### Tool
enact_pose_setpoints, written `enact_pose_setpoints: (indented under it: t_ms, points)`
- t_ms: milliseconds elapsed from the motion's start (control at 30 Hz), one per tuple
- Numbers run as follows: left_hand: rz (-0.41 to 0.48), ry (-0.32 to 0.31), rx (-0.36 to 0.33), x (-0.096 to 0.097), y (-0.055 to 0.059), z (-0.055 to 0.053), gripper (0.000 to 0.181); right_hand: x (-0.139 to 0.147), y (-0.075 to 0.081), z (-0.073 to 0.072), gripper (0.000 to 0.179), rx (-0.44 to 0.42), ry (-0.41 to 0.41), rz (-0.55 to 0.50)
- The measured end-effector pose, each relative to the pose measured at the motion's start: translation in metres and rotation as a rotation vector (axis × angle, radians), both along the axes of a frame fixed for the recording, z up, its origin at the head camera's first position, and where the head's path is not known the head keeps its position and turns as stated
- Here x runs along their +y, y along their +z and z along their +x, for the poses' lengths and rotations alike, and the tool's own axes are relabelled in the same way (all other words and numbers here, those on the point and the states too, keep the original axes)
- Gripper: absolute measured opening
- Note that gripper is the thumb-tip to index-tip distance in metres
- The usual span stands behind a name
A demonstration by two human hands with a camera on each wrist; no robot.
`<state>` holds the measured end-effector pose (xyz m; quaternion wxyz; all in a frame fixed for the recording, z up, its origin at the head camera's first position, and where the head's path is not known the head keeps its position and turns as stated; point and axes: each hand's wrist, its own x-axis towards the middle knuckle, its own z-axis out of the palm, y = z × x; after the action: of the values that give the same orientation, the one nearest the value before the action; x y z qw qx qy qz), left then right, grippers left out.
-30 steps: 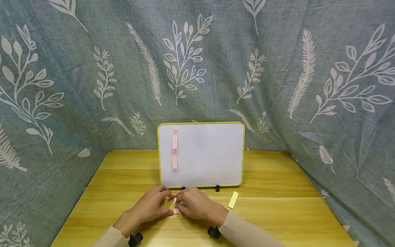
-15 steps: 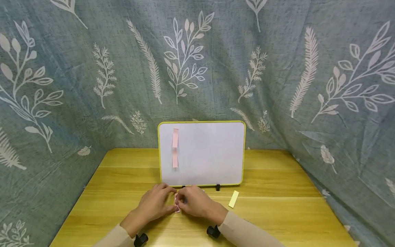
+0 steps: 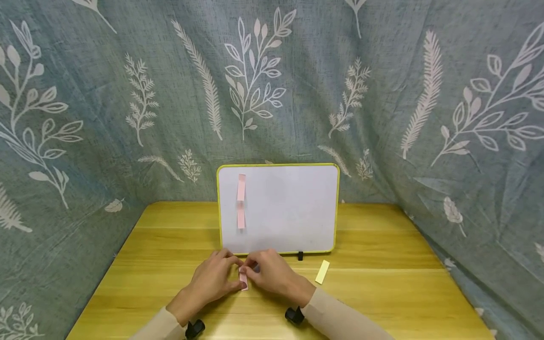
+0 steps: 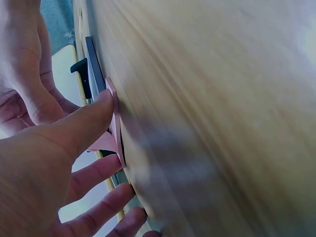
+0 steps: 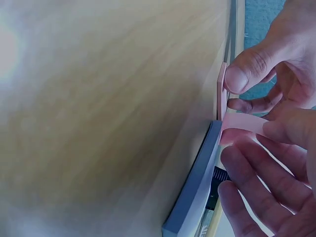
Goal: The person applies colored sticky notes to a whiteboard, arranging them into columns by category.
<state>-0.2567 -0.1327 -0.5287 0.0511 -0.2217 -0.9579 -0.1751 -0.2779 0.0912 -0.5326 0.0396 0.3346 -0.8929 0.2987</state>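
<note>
On the table, the left hand (image 3: 214, 277) steadies a narrow pad of pink sticky notes (image 3: 243, 280), thumb at the near end and forefinger at the far end. Between thumb and fingers, the right hand (image 3: 273, 275) pinches the top pink sticky note (image 5: 244, 122), which curves up off the pad in the right wrist view. A blue pad (image 5: 192, 185) lies close beside the pink one, mostly hidden under the right hand in the head view. Two pink strips (image 3: 241, 187) hang one above the other on the left part of the whiteboard (image 3: 289, 208).
The yellow-framed whiteboard stands upright just behind the hands, on black feet (image 3: 300, 256). Right of the hands lies a yellow strip-shaped pad (image 3: 322, 272). A leaf-patterned cloth (image 3: 272, 94) hangs around the wooden table (image 3: 382, 283).
The right hand has shifted slightly away from the body along the pink pad, lifting its top note. The left thumb has moved onto the pad's near end.
</note>
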Motion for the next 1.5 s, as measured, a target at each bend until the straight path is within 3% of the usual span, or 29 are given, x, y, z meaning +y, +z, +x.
enact_pose_setpoints:
  t_ms: [467, 1133, 1500]
  points:
    - [0.001, 0.034, -0.026, 0.004, 0.003, 0.001, 0.056, 0.002, 0.008, -0.006, 0.012, 0.079, -0.098, -0.009]
    - [0.006, 0.013, -0.015, 0.009, 0.005, 0.004, 0.065, 0.008, 0.024, -0.022, 0.011, 0.109, -0.228, -0.054]
    - [0.012, 0.016, -0.025, 0.010, 0.006, 0.005, 0.061, 0.019, 0.049, -0.026, 0.010, 0.091, -0.252, -0.228]
